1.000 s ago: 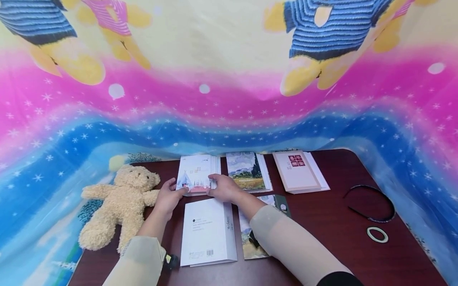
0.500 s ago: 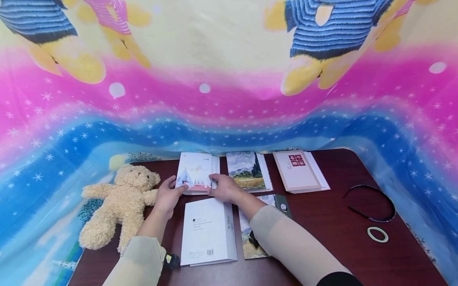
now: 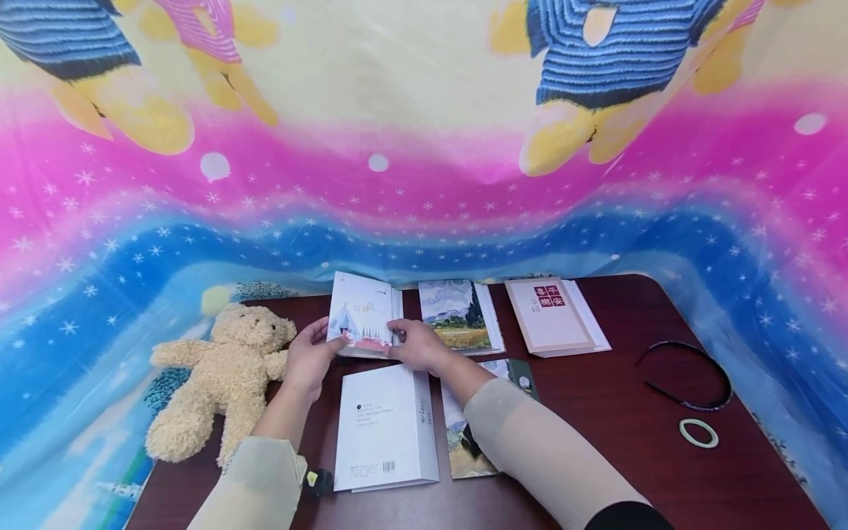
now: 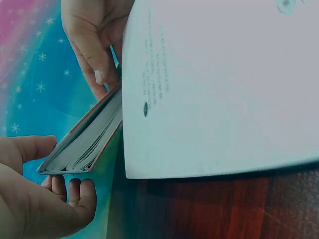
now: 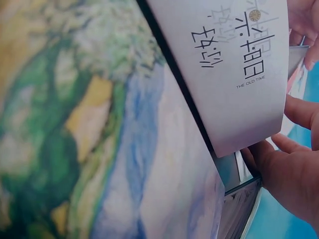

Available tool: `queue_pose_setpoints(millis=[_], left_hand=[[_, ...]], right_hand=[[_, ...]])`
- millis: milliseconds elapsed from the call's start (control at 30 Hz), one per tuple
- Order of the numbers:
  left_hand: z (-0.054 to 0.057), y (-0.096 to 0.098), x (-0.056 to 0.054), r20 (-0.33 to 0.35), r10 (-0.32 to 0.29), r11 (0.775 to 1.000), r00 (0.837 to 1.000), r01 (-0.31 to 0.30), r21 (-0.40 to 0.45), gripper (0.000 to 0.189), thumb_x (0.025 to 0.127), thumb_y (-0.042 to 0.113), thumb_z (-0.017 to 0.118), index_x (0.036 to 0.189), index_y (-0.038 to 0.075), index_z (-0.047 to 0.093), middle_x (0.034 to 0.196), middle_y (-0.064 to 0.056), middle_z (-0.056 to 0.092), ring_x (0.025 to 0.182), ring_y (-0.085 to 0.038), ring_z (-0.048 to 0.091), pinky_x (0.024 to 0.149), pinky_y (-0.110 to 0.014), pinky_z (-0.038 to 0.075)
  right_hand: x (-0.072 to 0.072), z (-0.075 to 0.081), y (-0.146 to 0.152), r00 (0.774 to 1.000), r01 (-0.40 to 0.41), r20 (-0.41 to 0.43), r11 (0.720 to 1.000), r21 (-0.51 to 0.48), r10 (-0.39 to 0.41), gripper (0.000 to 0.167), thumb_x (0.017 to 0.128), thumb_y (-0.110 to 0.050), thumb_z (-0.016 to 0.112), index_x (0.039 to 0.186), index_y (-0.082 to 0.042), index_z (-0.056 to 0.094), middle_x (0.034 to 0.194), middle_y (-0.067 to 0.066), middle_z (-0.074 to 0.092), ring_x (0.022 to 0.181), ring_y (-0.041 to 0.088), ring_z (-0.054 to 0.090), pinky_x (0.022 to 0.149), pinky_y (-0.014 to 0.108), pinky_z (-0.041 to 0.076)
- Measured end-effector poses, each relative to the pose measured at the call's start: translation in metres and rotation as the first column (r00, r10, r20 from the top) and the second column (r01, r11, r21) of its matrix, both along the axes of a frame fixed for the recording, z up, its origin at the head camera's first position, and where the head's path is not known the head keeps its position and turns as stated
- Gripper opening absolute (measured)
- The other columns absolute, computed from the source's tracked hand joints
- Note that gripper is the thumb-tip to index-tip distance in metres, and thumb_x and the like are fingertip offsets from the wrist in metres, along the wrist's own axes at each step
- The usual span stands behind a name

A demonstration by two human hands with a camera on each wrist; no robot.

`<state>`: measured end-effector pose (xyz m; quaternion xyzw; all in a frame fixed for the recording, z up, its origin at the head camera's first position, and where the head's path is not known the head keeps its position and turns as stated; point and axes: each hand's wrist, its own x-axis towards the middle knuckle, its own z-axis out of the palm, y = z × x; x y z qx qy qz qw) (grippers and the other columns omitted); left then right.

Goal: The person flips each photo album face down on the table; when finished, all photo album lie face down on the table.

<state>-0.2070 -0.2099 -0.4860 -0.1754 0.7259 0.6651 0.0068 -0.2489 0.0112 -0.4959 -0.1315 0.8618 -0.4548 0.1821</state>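
A small thick notebook (image 3: 363, 313) with a tent drawing on its white cover is at the back of the table, its near edge raised. My left hand (image 3: 310, 362) grips its lower left corner, thumb on the cover, fingers beneath. At the lower right corner my right hand (image 3: 419, 346) pinches it. The left wrist view shows the notebook (image 4: 84, 137) tilted, its page edges visible, between the left hand (image 4: 45, 199) and the right hand. Just below lies a white folded cover (image 3: 384, 430) with a barcode, near both wrists. In the right wrist view the right hand (image 5: 291, 164) is partly hidden behind that cover.
Right of the notebook lies a book with a landscape painting (image 3: 453, 316), then a beige book (image 3: 556, 316) with red characters. A painted cover (image 3: 464, 434) sits under the right forearm. A teddy bear (image 3: 228, 375) lies left; a headband (image 3: 725, 390) and pale ring (image 3: 698, 434) lie right.
Both hands have raised the notebook slightly and tilted it, so its far edge stands higher against the backdrop. The hands have kept their hold. Other things on the table have not moved.
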Motion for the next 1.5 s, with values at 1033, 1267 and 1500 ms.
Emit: queue_pose_setpoints(millis=[1033, 1267, 1500], left_hand=[[0.029, 0.022, 0.007, -0.168, -0.007, 0.990, 0.986, -0.016, -0.137, 0.060, 0.092, 0.011, 0.076, 0.149, 0.015, 0.056, 0.138, -0.007, 0.057, 0.122, -0.024, 0.057, 0.084, -0.023, 0.056], [0.034, 0.027, 0.007, -0.225, -0.032, 0.980, 0.974, -0.013, -0.197, 0.057, 0.091, 0.009, 0.074, 0.146, 0.016, 0.060, 0.136, -0.006, 0.059, 0.122, -0.023, 0.058, 0.085, -0.025, 0.057], [0.039, 0.031, 0.009, -0.255, -0.056, 0.953, 0.965, -0.024, -0.301, 0.055, 0.091, 0.013, 0.076, 0.144, 0.016, 0.063, 0.134, -0.006, 0.058, 0.120, -0.023, 0.058, 0.088, -0.036, 0.057]], right_hand=[[-0.005, -0.002, -0.003, 0.985, 0.032, 0.171, 0.982, -0.184, 0.000, 0.055, 0.094, -0.015, 0.076, 0.147, -0.018, 0.059, 0.137, 0.010, 0.064, 0.108, 0.022, 0.066, 0.093, 0.042, 0.055], [-0.007, -0.002, -0.005, 0.990, -0.004, 0.140, 0.986, -0.168, 0.027, 0.053, 0.096, -0.019, 0.076, 0.146, -0.016, 0.060, 0.141, 0.006, 0.063, 0.121, 0.024, 0.063, 0.101, 0.042, 0.051], [-0.007, 0.000, -0.007, 0.989, -0.012, 0.140, 0.984, -0.179, 0.038, 0.053, 0.097, -0.020, 0.075, 0.147, -0.014, 0.059, 0.141, 0.006, 0.063, 0.124, 0.024, 0.062, 0.104, 0.043, 0.050]])
